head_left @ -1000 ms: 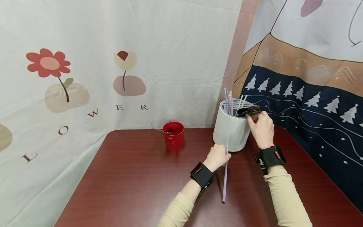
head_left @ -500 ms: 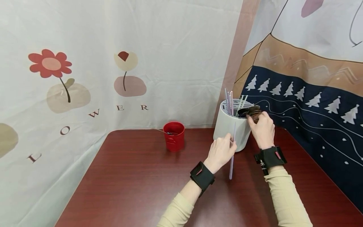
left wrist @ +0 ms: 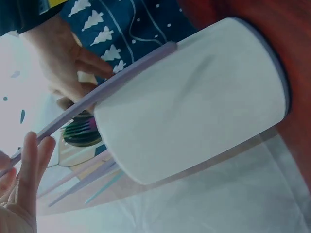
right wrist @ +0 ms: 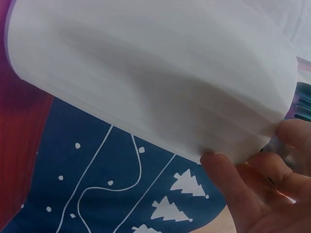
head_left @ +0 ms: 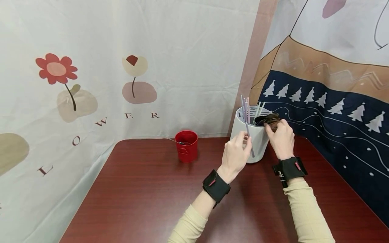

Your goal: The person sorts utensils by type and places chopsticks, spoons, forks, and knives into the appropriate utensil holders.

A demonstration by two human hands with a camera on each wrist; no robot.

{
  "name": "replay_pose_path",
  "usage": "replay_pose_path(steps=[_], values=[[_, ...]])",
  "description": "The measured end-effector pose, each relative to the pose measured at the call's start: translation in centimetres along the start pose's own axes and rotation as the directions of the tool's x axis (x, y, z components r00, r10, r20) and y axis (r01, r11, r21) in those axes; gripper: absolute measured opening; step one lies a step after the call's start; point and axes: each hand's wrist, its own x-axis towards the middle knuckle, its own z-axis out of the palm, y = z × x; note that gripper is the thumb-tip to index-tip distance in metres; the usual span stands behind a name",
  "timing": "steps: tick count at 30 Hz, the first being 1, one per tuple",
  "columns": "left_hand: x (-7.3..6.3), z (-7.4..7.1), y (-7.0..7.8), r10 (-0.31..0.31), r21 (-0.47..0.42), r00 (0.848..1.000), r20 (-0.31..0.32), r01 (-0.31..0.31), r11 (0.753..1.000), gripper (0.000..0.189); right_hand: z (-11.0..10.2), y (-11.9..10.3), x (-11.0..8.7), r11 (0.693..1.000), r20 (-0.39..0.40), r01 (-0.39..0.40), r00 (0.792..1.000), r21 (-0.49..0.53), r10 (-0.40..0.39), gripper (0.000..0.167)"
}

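My left hand (head_left: 235,153) pinches a purple straw (left wrist: 112,85) between thumb and fingers. The straw slants across the front of the white utensil holder (head_left: 259,143), its top end near the rim in the head view. My right hand (head_left: 281,140) grips the holder's right rim, thumb (right wrist: 221,170) against the outer wall and fingers over the edge. Dark and gold cutlery (head_left: 268,118) sticks out of the holder beside those fingers; a fork's tines (left wrist: 80,128) show in the left wrist view. Pink and purple straws (head_left: 248,109) and pale green straws (head_left: 258,109) stand in the holder.
A small red bucket (head_left: 186,150) stands left of the holder near the table's back edge, with a thin metal piece leaning out. Printed cloths (head_left: 194,67) hang behind the brown table (head_left: 146,195) and along its right side.
My left hand has moved up and toward the holder with the purple straw, lifting it from low over the table and tilting it. My right hand has stayed at the rim.
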Motion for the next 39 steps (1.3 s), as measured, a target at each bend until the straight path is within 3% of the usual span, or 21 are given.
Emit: replay_pose_path(steps=[5, 11, 15, 18, 24, 29, 35, 39], values=[[0.8, -0.7, 0.1, 0.056, -0.052, 0.988, -0.145, -0.064, 0.997, 0.008, 0.0, 0.0, 0.0, 1.000, 0.000, -0.004, 1.000, 0.000, 0.004, 0.039], [1.5, -1.2, 0.0, 0.156, -0.003, 0.932, -0.326, -0.166, 0.986, 0.004, 0.0, 0.0, 0.0, 1.000, 0.010, -0.015, 1.000, -0.004, 0.015, 0.041], [1.8, -1.2, -0.3, 0.186, -0.018, 0.905, -0.383, -0.208, 0.978, 0.005, 0.0, 0.1, 0.1, 1.000, 0.018, -0.020, 1.000, -0.001, 0.020, 0.041], [2.1, -1.0, -0.6, 0.195, -0.030, 0.899, -0.391, -0.224, 0.974, 0.008, 0.0, 0.1, 0.1, 1.000, 0.020, -0.020, 1.000, -0.002, 0.020, 0.041], [2.8, -0.2, -1.1, 0.194, -0.014, 0.912, -0.361, -0.213, 0.977, 0.009, 0.0, 0.2, 0.1, 1.000, 0.013, -0.012, 1.000, -0.010, 0.012, 0.040], [3.4, 0.5, -1.6, 0.164, 0.028, 0.940, -0.299, -0.163, 0.986, 0.009, 0.1, 0.1, 0.1, 1.000, 0.018, -0.014, 1.000, -0.009, 0.014, 0.040], [4.7, 1.4, -1.8, 0.058, 0.096, 0.986, -0.153, -0.044, 0.994, 0.014, 0.2, 0.1, 0.1, 1.000, 0.008, -0.012, 1.000, -0.009, 0.012, 0.039], [5.5, 1.8, -2.0, -0.020, 0.149, 0.997, -0.068, 0.030, 0.988, 0.017, 0.4, 0.1, 0.0, 1.000, -0.010, 0.000, 1.000, -0.009, 0.000, 0.037]])
